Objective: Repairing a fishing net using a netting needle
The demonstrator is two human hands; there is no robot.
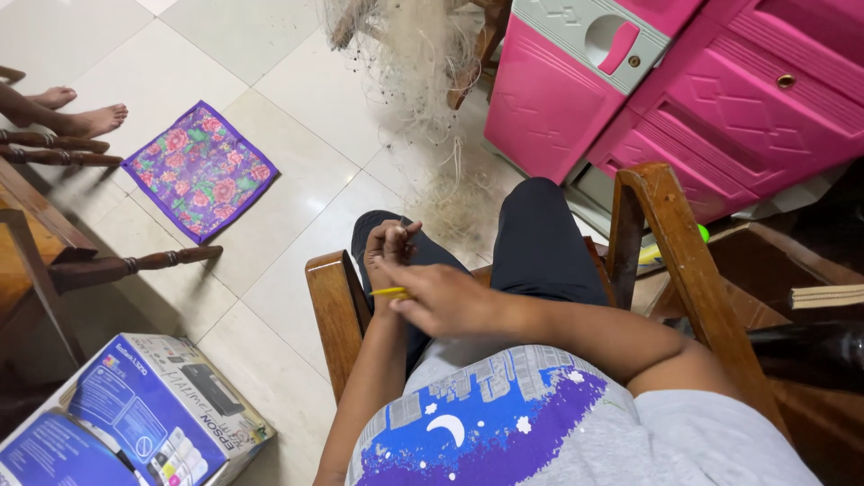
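The right hand (445,301) is closed on a yellow needle (389,292), whose tip shows at the hand's 9 o'clock. The left hand (389,243), at 11 o'clock and just beside it, is pinched shut; what is pinched cannot be told. Pale net (423,81) is heaped on the floor at 12 o'clock. A pink cabinet (684,90) is seen at 2 o'clock, a floral cloth (200,169) at 10 o'clock, a printer box (135,414) at 8 o'clock.

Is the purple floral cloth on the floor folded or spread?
Spread. The purple floral cloth lies flat on the tiled floor as one open square, all four corners showing and no fold visible.
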